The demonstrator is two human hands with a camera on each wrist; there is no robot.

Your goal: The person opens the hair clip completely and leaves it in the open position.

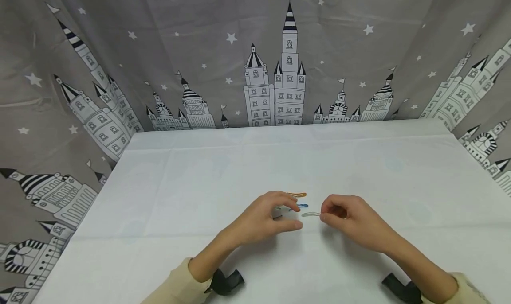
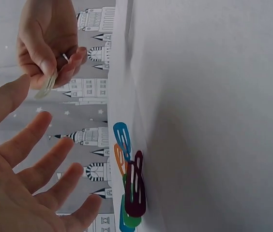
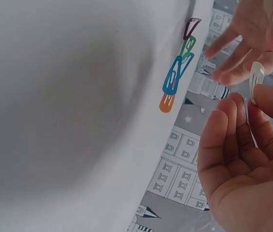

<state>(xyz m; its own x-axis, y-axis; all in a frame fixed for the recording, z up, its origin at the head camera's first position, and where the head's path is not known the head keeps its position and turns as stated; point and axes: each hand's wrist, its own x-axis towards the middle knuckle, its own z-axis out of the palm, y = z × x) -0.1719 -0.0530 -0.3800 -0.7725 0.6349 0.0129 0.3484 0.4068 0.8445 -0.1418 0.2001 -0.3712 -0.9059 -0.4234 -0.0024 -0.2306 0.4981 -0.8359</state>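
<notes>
My right hand (image 1: 355, 217) pinches one end of a pale whitish snap hair clip (image 1: 310, 214) between thumb and forefinger, its other end pointing at my left hand. A thin light edge also shows between the right fingers in the right wrist view. My left hand (image 1: 265, 217) holds nothing, its fingers spread and thumb apart, just short of the pale clip. Beyond and partly behind it, a loose group of snap clips lies on the white table: a dark maroon clip (image 2: 135, 193), a green clip (image 3: 189, 44), an orange clip (image 3: 166, 103) and blue clips, one blue clip (image 3: 173, 77) overlapping the orange.
The white cloth-covered table (image 1: 191, 171) stretches out on both sides of the hands, with faint creases. A grey curtain (image 1: 179, 38) with castles and stars hangs behind and beside it. Each wrist wears a black strap (image 1: 226, 282) below a beige sleeve (image 1: 177, 286).
</notes>
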